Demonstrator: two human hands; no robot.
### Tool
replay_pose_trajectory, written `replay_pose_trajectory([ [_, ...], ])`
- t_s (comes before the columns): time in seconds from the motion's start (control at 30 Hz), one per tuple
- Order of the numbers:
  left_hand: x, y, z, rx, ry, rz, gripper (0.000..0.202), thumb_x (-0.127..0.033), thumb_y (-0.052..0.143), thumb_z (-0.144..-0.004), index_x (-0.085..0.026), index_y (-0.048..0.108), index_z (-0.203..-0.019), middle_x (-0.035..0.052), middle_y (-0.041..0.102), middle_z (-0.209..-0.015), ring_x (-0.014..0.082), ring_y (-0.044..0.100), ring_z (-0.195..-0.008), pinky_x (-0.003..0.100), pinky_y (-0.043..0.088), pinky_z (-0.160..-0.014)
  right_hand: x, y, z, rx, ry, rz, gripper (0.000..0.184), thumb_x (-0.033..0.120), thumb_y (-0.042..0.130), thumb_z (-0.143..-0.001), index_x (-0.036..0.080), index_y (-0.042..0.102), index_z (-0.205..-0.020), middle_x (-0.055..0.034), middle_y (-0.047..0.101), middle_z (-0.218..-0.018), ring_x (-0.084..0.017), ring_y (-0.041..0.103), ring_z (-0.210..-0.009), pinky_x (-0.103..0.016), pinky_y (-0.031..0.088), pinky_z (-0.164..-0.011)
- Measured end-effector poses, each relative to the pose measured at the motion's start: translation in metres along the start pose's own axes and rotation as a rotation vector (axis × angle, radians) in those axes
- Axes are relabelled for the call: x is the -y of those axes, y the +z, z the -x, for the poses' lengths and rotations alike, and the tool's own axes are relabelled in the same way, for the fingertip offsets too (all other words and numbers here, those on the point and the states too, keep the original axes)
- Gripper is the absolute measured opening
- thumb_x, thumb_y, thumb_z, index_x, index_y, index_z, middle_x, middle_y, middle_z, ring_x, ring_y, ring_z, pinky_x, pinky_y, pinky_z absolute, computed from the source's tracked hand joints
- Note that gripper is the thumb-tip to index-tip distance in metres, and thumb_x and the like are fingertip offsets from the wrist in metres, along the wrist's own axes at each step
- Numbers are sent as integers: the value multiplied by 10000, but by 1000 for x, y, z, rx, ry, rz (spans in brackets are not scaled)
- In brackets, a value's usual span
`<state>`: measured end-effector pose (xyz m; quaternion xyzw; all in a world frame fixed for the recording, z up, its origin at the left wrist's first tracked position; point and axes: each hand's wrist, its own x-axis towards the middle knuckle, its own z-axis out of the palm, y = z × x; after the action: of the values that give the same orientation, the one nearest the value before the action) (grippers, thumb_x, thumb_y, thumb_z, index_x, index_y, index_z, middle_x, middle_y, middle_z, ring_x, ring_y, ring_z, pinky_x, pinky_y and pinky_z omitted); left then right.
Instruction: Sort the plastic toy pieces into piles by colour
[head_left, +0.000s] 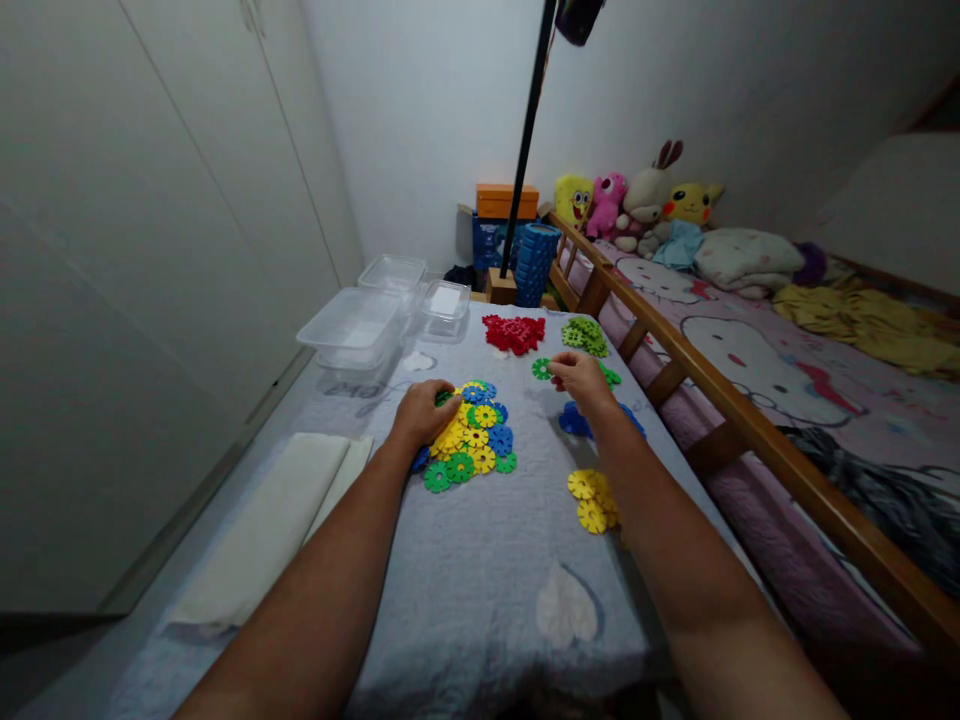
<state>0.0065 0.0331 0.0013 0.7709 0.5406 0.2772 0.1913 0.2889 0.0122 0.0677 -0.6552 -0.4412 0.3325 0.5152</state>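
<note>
My right hand (583, 380) pinches a green snowflake disc (541, 369) above the table, close to a small green pile (610, 376) partly hidden behind it. My left hand (424, 412) is at the left side of a mixed pile of yellow, blue and green snowflake discs (475, 437), its thumb and fingers closed around a dark green disc (444, 398). Beneath my right forearm lie blue discs (574, 420) and yellow discs (591, 502), both partly covered. Farther back are a red pile (514, 333) and a light green pile (584, 336).
Clear plastic containers (352, 325) stand at the back left, with a smaller clear box (445, 302) beside them. A folded cream cloth (262, 525) lies on the left. Along the right runs a wooden bed rail (675, 350). A black pole (528, 140) rises behind the table.
</note>
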Motion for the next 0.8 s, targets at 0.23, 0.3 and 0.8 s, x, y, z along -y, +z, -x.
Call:
replay_pose_trajectory([
  [0.23, 3, 2, -2, -24, -20, 1, 418, -463, 566, -850, -153, 753, -1060, 115, 764, -1048, 258, 683, -986, 379, 522, -948, -23, -40, -61, -351, 162, 159, 188, 34, 662, -687, 182, 557, -738, 74, 505, -498, -90, 524, -455, -162, 395, -435],
  [0.3, 3, 3, -3, -31, -32, 10, 415, -459, 579, -842, -154, 750, -1064, 114, 761, -1053, 257, 682, -988, 380, 523, -947, -30, -43, -70, -370, 189, 167, 173, 17, 641, -704, 174, 577, -739, 64, 516, -496, -99, 535, -464, -171, 428, -453],
  [0.8, 7, 7, -4, -49, -16, 2, 372, -427, 592, -832, -174, 734, -1065, 109, 748, -1102, 270, 669, -1053, 410, 500, -1011, -28, -38, -61, -430, 190, 64, 158, 34, 588, -679, 190, 562, -683, 42, 530, -567, -112, 531, -504, -219, 472, -498],
])
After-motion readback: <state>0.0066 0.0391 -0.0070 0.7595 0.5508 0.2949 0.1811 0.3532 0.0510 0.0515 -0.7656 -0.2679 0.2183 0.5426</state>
